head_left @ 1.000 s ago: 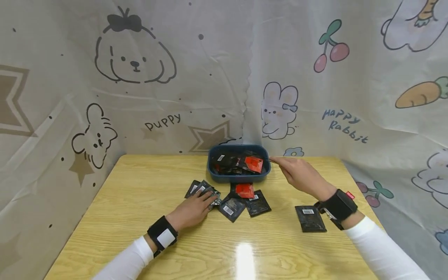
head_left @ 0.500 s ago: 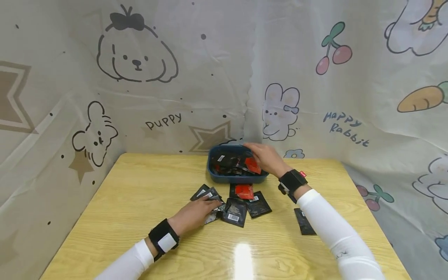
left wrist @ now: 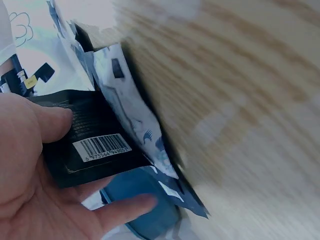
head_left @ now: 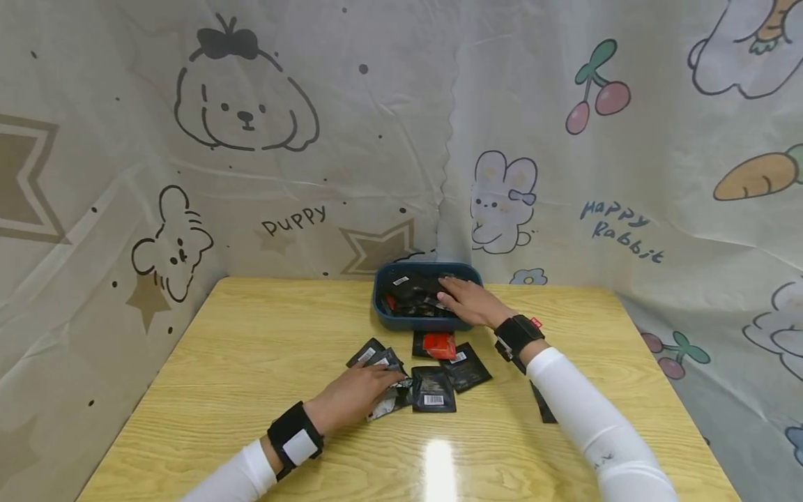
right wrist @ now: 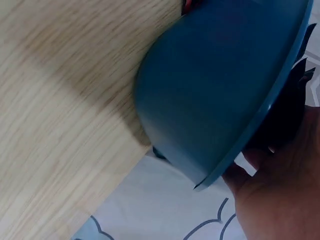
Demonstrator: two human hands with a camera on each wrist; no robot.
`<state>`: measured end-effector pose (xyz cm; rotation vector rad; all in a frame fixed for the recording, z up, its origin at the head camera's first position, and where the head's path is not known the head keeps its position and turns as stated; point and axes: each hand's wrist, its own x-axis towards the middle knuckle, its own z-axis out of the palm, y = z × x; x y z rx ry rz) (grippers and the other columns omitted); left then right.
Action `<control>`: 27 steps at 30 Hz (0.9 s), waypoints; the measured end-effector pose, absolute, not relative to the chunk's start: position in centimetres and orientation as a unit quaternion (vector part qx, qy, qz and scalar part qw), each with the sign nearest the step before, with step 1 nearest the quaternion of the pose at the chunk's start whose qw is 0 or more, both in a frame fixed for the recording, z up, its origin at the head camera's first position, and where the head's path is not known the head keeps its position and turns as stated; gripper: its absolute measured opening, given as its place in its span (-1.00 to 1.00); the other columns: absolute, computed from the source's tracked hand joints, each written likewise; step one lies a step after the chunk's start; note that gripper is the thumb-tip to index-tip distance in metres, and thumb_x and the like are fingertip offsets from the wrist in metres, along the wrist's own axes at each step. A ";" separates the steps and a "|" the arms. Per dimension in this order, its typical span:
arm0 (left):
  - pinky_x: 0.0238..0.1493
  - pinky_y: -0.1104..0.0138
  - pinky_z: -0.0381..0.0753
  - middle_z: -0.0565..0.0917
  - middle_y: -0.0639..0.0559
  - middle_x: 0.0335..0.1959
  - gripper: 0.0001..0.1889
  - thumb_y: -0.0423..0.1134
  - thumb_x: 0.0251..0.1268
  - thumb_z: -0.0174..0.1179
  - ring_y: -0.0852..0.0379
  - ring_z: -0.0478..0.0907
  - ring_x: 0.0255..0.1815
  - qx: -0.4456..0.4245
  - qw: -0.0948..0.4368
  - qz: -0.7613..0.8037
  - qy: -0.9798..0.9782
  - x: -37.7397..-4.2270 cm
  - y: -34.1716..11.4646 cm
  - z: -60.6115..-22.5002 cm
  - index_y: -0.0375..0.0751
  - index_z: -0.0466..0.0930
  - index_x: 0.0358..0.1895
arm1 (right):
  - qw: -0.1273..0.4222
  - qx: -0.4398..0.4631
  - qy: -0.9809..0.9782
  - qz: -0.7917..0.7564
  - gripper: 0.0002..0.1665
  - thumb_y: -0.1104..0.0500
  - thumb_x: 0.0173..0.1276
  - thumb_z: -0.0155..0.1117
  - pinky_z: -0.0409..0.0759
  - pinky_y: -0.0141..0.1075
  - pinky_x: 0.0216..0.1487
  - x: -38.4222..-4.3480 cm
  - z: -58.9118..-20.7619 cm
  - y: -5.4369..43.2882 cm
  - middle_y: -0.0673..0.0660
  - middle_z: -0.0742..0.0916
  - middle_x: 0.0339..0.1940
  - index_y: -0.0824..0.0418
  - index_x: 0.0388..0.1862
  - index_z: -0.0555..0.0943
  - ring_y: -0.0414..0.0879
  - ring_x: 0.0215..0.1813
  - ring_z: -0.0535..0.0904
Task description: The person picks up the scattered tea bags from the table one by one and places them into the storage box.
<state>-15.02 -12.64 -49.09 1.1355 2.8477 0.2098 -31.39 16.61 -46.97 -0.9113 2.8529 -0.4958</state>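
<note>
In the left wrist view, my left hand pinches a black barcoded sachet under its thumb. A white-sided sachet stands right behind it. From the head view, the left hand is low over a small cluster of sachets left of centre. My right hand reaches over the right rim of a dark blue plastic tub, its fingers extended over the dark sachets inside. The right wrist view shows the tub's wall, with the fingertips hidden behind the rim.
Black sachets and a red-fronted one lie before the tub. Another black sachet is partly covered by the right forearm. A printed curtain hangs behind the wooden table.
My right hand has swung left from beside the tub and dipped over its contents, covering the red sachet there. The left hand has slid slightly right, shifting and turning the nearby sachets.
</note>
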 end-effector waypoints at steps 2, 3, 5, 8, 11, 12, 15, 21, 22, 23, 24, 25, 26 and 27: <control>0.17 0.07 0.64 0.67 0.04 0.20 -0.57 -0.28 0.46 0.15 0.08 0.64 0.17 0.375 0.026 0.072 0.924 -15.1 -12.4 -48.7 -0.02 0.49 0.36 | 0.039 -0.300 0.939 -0.165 -0.28 -0.16 0.66 -0.24 0.15 0.13 0.57 -31.1 -46.8 17.2 0.31 0.31 0.57 0.22 0.59 0.18 0.24 0.59 0.19; 0.12 0.14 0.68 0.68 0.04 0.18 -0.56 -0.29 0.44 0.17 0.12 0.66 0.12 0.380 0.019 0.072 0.922 -15.2 -12.3 -48.4 -0.03 0.49 0.35 | 0.033 -0.297 0.940 -0.165 -0.28 -0.16 0.65 -0.22 0.15 0.13 0.57 -30.9 -46.6 17.6 0.31 0.30 0.58 0.21 0.59 0.18 0.24 0.59 0.19; -0.05 0.23 0.73 0.70 0.03 0.15 -0.52 -0.34 0.39 0.22 0.16 0.71 -0.03 0.387 -0.001 0.076 0.919 -15.4 -12.1 -47.8 -0.05 0.49 0.35 | 0.019 -0.292 0.942 -0.166 -0.28 -0.15 0.64 -0.18 0.19 0.13 0.56 -30.3 -46.3 18.4 0.32 0.29 0.58 0.23 0.59 0.18 0.26 0.58 0.20; -0.26 0.29 0.72 0.72 0.02 0.10 -0.48 -0.39 0.36 0.21 0.18 0.72 -0.24 0.386 -0.033 0.087 0.918 -16.1 -12.1 -46.6 -0.07 0.45 0.37 | -0.002 -0.283 0.946 -0.161 -0.26 -0.13 0.62 -0.09 0.22 0.13 0.54 -28.8 -45.8 19.8 0.33 0.29 0.58 0.24 0.59 0.19 0.27 0.56 0.22; -0.33 0.31 0.70 0.74 0.00 0.05 -0.47 -0.41 0.38 0.18 0.20 0.69 -0.37 0.374 -0.073 0.101 0.919 -17.2 -12.1 -45.5 -0.07 0.42 0.40 | -0.027 -0.274 0.950 -0.144 -0.26 -0.11 0.59 0.01 0.29 0.13 0.50 -26.8 -45.5 21.3 0.34 0.34 0.55 0.25 0.57 0.21 0.27 0.53 0.29; -0.33 0.30 0.70 0.74 -0.02 0.05 -0.48 -0.41 0.40 0.16 0.18 0.68 -0.38 0.369 -0.085 0.108 0.919 -17.7 -12.1 -45.2 -0.08 0.42 0.40 | -0.037 -0.271 0.952 -0.134 -0.27 -0.09 0.57 0.05 0.34 0.12 0.47 -25.9 -45.5 21.9 0.33 0.38 0.52 0.24 0.56 0.24 0.26 0.50 0.34; -0.26 0.26 0.73 0.70 -0.07 0.16 -0.51 -0.38 0.44 0.13 0.11 0.72 -0.31 0.355 -0.121 0.126 0.918 -19.3 -11.9 -44.2 -0.11 0.42 0.41 | -0.063 -0.268 0.956 -0.107 -0.34 -0.03 0.50 0.19 0.51 0.10 0.33 -22.9 -45.9 23.6 0.30 0.53 0.40 0.22 0.47 0.39 0.23 0.37 0.50; -0.32 0.18 0.69 0.57 -0.09 0.34 -0.51 -0.40 0.46 0.10 -0.03 0.72 -0.19 0.334 -0.164 0.144 0.917 -23.7 -10.9 -43.4 -0.14 0.40 0.43 | -0.025 -0.267 0.959 -0.087 -0.40 0.01 0.39 0.34 0.65 0.08 0.10 -16.8 -46.6 26.9 0.27 0.61 0.31 0.16 0.36 0.52 0.22 0.23 0.60; -0.32 0.16 0.69 0.57 -0.10 0.34 -0.50 -0.41 0.45 0.11 -0.05 0.72 -0.14 0.330 -0.167 0.141 0.918 -24.5 -10.7 -43.4 -0.14 0.40 0.43 | -0.003 -0.264 0.960 -0.092 -0.35 -0.01 0.37 0.36 0.63 0.10 0.13 -16.0 -46.7 27.5 0.29 0.58 0.34 0.15 0.38 0.50 0.26 0.26 0.57; -0.32 0.15 0.69 0.56 -0.10 0.35 -0.48 -0.42 0.43 0.12 -0.07 0.71 -0.08 0.327 -0.168 0.136 0.920 -25.2 -10.5 -43.6 -0.14 0.39 0.43 | 0.021 -0.258 0.961 -0.098 -0.30 -0.03 0.34 0.38 0.59 0.15 0.17 -15.2 -46.8 28.0 0.32 0.54 0.39 0.15 0.41 0.47 0.31 0.31 0.52; -0.28 0.14 0.70 0.54 -0.10 0.36 -0.46 -0.44 0.41 0.13 -0.09 0.69 0.03 0.324 -0.166 0.131 0.922 -25.9 -10.2 -43.8 -0.14 0.38 0.44 | 0.045 -0.252 0.961 -0.104 -0.24 -0.05 0.32 0.41 0.56 0.20 0.20 -14.5 -46.8 28.5 0.34 0.49 0.42 0.15 0.44 0.44 0.36 0.35 0.47; -0.25 0.12 0.70 0.52 -0.10 0.39 -0.44 -0.45 0.39 0.13 -0.11 0.67 0.08 0.321 -0.162 0.127 0.924 -26.6 -10.0 -44.0 -0.14 0.37 0.45 | 0.071 -0.245 0.960 -0.112 -0.18 -0.08 0.28 0.43 0.51 0.26 0.22 -13.8 -46.9 28.9 0.38 0.44 0.46 0.15 0.46 0.41 0.43 0.38 0.41; -0.26 0.12 0.70 0.50 -0.11 0.40 -0.42 -0.46 0.38 0.13 -0.12 0.65 0.13 0.320 -0.156 0.123 0.926 -27.2 -9.8 -44.2 -0.15 0.36 0.46 | 0.094 -0.236 0.960 -0.121 -0.13 -0.10 0.26 0.45 0.48 0.30 0.24 -13.3 -47.0 29.3 0.39 0.39 0.49 0.15 0.48 0.39 0.48 0.40 0.35; -0.24 0.12 0.71 0.48 -0.12 0.42 -0.41 -0.47 0.36 0.14 -0.13 0.63 0.16 0.317 -0.149 0.122 0.929 -27.8 -9.6 -44.5 -0.15 0.35 0.46 | 0.116 -0.224 0.959 -0.131 -0.08 -0.12 0.24 0.46 0.42 0.34 0.27 -12.8 -47.2 29.7 0.40 0.35 0.52 0.13 0.50 0.36 0.51 0.44 0.29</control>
